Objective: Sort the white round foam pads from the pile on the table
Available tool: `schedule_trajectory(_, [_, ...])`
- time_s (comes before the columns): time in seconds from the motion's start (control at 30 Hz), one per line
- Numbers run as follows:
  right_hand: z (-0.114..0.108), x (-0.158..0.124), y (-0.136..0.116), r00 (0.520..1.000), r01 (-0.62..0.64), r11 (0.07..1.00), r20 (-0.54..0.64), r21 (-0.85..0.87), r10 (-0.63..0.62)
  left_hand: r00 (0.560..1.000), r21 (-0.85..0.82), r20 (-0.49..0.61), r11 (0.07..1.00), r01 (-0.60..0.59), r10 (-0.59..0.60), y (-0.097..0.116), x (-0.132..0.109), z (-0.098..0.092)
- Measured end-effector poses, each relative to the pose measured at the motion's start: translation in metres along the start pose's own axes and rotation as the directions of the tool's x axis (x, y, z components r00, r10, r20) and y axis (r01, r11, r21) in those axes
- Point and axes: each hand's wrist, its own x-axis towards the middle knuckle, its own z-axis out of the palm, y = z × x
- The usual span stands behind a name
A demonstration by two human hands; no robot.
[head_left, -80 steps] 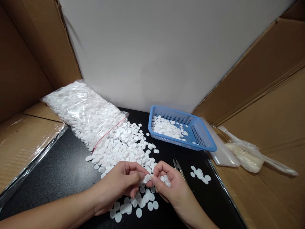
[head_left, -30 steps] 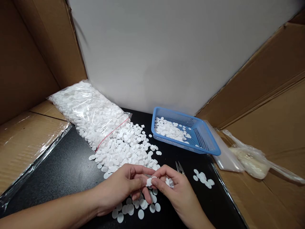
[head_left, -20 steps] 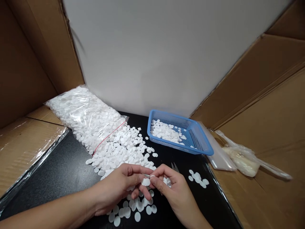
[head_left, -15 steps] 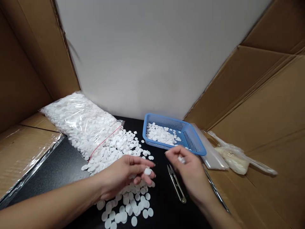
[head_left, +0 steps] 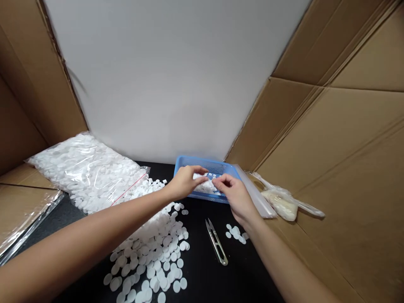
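Both my hands reach over the blue mesh basket (head_left: pixel 184 161) at the back of the black table. My left hand (head_left: pixel 185 182) hovers above the basket's near left part, thumb and fingers pinched together over the white discs inside. My right hand (head_left: pixel 235 194) is beside it at the basket's near rim, fingers curled in a pinch; what it grips is hidden against the white discs below. A loose heap of white round discs (head_left: pixel 151 252) spreads under my left forearm.
A clear zip bag full of white discs (head_left: pixel 85 174) lies at the left. Thread snips (head_left: pixel 216 242) and a small cluster of discs (head_left: pixel 235 232) lie on the table. A clear bag with pale stuff (head_left: pixel 280 202) sits right of the basket. Cardboard walls stand on both sides.
Both hands left the spot above the loose discs, where they worked a disc between the fingertips, and moved forward to the blue basket. The camera tilted up.
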Motion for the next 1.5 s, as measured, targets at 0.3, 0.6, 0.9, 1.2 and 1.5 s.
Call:
schedule_trajectory(0.3, [0.029,-0.102,0.022,0.885,-0.355,0.913,0.385,0.198,0.261,0.976,-0.303,-0.017,0.931,0.204,-0.219,-0.022,-0.135,0.020])
schedule_trajectory(0.6, [-0.018,-0.083,0.052,0.927,0.365,0.547,0.243,-0.754,-0.285,0.835,-0.636,0.076,0.618,0.462,-0.546,-0.022,-0.159,0.023])
schedule_trajectory(0.9, [-0.024,-0.088,0.051,0.923,0.384,0.620,0.262,-0.684,-0.282,0.786,-0.640,0.104,0.564,0.522,-0.609,-0.027,-0.161,0.020])
schedule_trajectory(1.2, [0.008,-0.132,0.039,0.831,0.541,0.747,0.381,-0.386,-0.405,0.816,-0.651,0.087,0.587,0.481,-0.572,-0.027,-0.159,0.022])
schedule_trajectory(1.5, [-0.001,-0.129,0.038,0.727,0.681,0.573,0.511,-0.456,-0.458,0.836,-0.620,0.123,0.617,0.486,-0.535,-0.027,-0.160,0.022])
